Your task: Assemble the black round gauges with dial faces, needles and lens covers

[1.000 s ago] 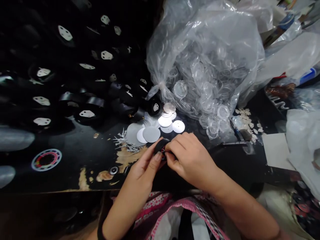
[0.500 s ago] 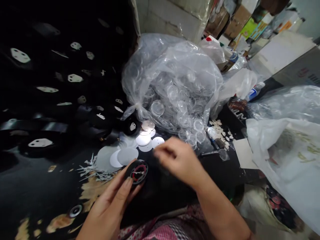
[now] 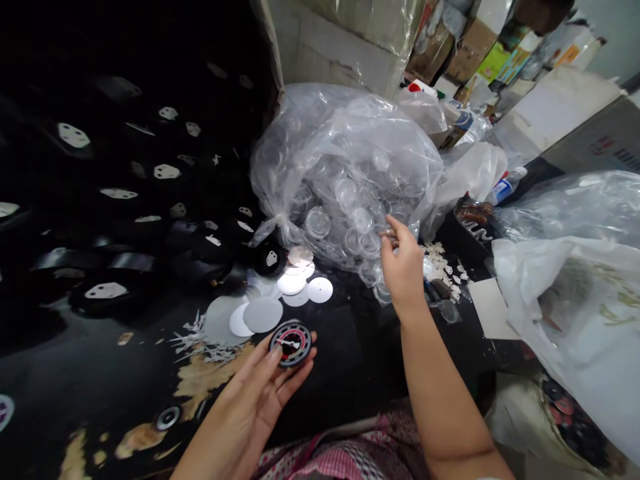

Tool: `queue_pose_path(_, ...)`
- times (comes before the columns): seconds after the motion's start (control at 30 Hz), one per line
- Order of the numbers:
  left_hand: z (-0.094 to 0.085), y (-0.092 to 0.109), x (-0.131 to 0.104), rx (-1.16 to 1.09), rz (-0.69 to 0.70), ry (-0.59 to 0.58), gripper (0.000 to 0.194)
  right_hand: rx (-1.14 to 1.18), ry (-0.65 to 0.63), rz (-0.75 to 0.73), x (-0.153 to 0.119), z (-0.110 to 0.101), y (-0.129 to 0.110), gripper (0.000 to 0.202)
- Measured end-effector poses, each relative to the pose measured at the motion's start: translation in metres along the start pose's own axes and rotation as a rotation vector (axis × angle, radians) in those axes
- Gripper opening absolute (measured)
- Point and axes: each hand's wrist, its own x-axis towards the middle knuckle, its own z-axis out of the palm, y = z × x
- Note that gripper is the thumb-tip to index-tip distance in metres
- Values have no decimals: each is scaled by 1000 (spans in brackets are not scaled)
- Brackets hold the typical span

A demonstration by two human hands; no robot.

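Observation:
A round black gauge [image 3: 291, 344] with a red ring and a white pointer rests in my left hand [image 3: 260, 380], its dial facing up and the thumb on its edge. My right hand [image 3: 404, 267] reaches to the mouth of a clear plastic bag [image 3: 345, 113], among clear round covers [image 3: 363, 219]. Its thumb and forefinger are bent toward each other at a clear cover; whether they grip it is hard to tell. White and grey discs [image 3: 263, 315] lie on the black table [image 3: 345, 347] beyond my left hand.
Thin white pointers [image 3: 210, 343] are heaped left of the discs. Small pale plates [image 3: 440, 267] lie right of my right hand, near a white card [image 3: 493, 308]. A black ring [image 3: 167, 418] sits at the lower left. A white bag [image 3: 575, 320] stands at the right.
My right hand has moved up and right from above the table to the clear covers. My left hand has shifted slightly right, turning the gauge's dial more toward the camera.

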Motion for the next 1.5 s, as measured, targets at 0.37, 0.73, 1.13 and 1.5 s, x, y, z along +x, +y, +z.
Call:
queue_pose_path(0.37, -4, -5, 4, 68, 165, -68, 35, 324, -576, -182, -113, 3, -65, 35)
queue_pose_path(0.73, -9, -12, -9, 432, 428, -155, 31, 159, -395, -335, -105, 20, -77, 37)
queue_pose_path(1.13, -38, 4, -27, 582, 385, 40, 36, 309, -604, -270, -107, 33, -90, 41)
queue_pose_path(1.5, -150, 41, -54, 1376, 896, 618, 41, 341, -959, -355, -107, 32, -94, 19)
